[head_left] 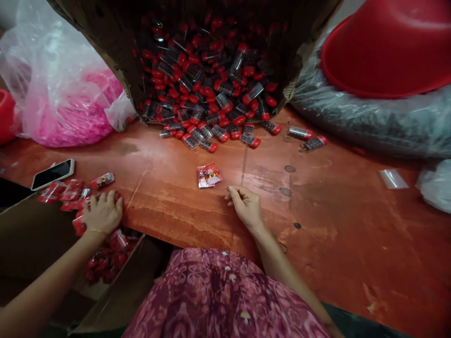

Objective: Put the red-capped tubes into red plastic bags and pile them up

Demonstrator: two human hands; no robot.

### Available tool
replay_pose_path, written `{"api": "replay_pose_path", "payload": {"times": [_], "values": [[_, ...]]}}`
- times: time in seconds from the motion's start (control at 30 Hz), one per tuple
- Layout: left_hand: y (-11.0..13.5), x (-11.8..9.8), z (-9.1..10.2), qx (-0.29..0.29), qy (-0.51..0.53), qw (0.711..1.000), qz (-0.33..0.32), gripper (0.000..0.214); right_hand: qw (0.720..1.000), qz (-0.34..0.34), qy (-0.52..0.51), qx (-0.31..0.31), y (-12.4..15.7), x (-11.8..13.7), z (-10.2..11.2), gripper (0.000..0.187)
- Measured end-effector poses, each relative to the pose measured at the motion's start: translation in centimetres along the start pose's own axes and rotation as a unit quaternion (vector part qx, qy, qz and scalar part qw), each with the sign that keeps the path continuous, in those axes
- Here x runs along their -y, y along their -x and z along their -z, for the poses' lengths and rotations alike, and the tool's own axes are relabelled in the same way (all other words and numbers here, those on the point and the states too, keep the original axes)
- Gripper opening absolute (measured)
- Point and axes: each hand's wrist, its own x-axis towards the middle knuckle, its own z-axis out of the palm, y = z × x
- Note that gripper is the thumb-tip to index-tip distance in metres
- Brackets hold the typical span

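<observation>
My left hand (102,213) rests palm down at the table's near left edge, fingers curled over a small heap of red packets (61,191). More red packets fill the cardboard box (105,258) just below that hand. My right hand (245,205) lies on the reddish table (334,211) with its fingers loosely curled, nothing visible in them. A single red and white packet (208,175) lies flat just beyond it, not touched. Farther back, a tipped carton (116,61) spills several small clear tubes with red caps (211,84) onto the table.
A clear bag of pink items (66,94) sits at the back left. A phone (52,173) lies near the left edge. A red plastic basin (387,47) rests on a dark plastic-wrapped bundle (369,117) at the back right. Two loose tubes (306,137) lie beside it.
</observation>
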Motion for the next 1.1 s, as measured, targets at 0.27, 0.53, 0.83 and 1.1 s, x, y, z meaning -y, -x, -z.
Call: {"api": "replay_pose_path", "payload": {"times": [0.27,0.53,0.83,1.1], "values": [[0.0,0.1,2.7,-0.107,0.064,0.988,-0.096,0.041,1.000,0.003,0.029,0.001,-0.1,-0.6,-0.3,0.035],[-4.5,-16.4,4.9,-0.054,0.279,0.885,-0.368,0.038,0.896,0.119,0.410,-0.123,-10.7,1.3,3.3,0.034],[-4.5,-20.1,3.1,0.040,0.304,0.902,-0.304,0.027,0.842,0.184,0.507,0.012,-14.1,-2.1,5.1,0.036],[-3.7,-20.3,2.1,0.019,0.355,0.905,-0.235,0.032,0.816,0.270,0.512,-0.005,-5.2,-1.0,4.5,0.033]]}}
